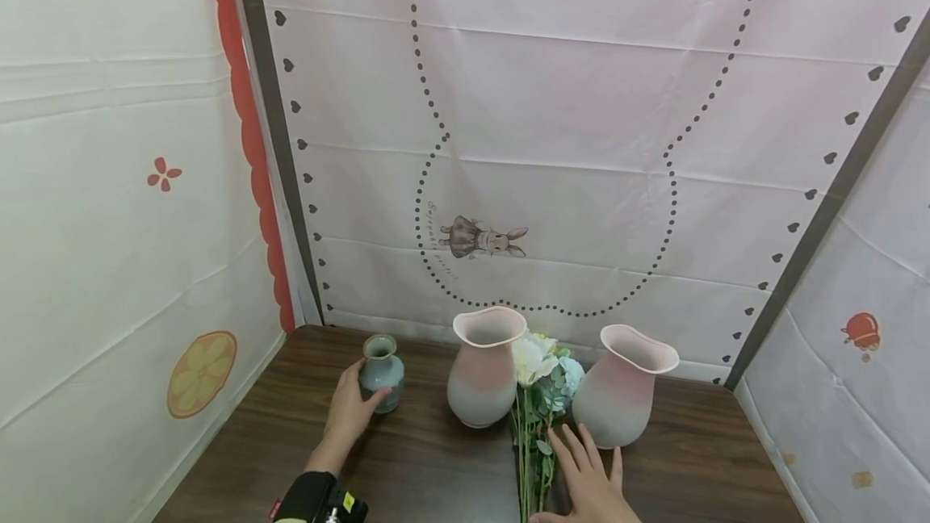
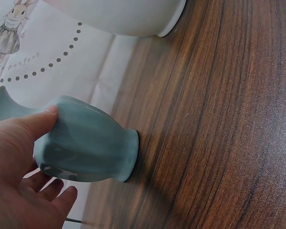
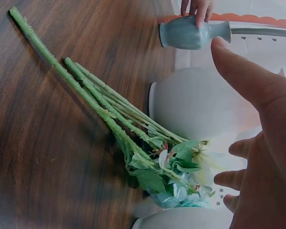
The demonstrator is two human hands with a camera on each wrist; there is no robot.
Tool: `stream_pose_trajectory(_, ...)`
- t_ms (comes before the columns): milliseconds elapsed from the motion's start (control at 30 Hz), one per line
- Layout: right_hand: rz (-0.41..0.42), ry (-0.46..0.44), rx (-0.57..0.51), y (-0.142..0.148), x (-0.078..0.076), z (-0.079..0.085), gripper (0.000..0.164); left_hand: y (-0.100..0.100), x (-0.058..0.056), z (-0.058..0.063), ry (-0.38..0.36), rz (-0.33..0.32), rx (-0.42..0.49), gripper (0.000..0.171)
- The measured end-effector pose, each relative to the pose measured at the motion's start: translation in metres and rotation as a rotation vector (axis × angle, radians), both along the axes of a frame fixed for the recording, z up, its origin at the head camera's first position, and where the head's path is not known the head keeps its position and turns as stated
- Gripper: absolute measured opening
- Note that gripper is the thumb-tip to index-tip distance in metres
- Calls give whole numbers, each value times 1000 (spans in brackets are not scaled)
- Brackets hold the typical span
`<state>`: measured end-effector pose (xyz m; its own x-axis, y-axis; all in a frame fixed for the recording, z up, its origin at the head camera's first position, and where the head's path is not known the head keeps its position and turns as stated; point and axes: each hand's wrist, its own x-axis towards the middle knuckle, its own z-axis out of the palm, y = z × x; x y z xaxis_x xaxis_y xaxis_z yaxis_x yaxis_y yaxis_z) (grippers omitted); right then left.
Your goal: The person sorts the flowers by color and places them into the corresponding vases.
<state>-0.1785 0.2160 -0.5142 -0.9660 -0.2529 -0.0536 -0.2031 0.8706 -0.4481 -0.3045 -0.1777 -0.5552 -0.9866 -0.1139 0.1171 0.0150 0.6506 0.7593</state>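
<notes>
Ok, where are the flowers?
In the head view, the flowers lie on the table right of centre, between the two pink vases, with the right hand by their stems.

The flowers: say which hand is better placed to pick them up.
Probably the right hand: it is open beside the flowers, holding nothing, while the left hand grips the small blue vase, farther away.
</notes>
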Motion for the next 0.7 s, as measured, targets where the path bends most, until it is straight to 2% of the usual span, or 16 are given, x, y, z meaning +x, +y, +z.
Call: stream_pose_trajectory(700, -74, -118, 23, 7, 0, -16, 111, 1, 0, 2, -7, 13, -12, 77)
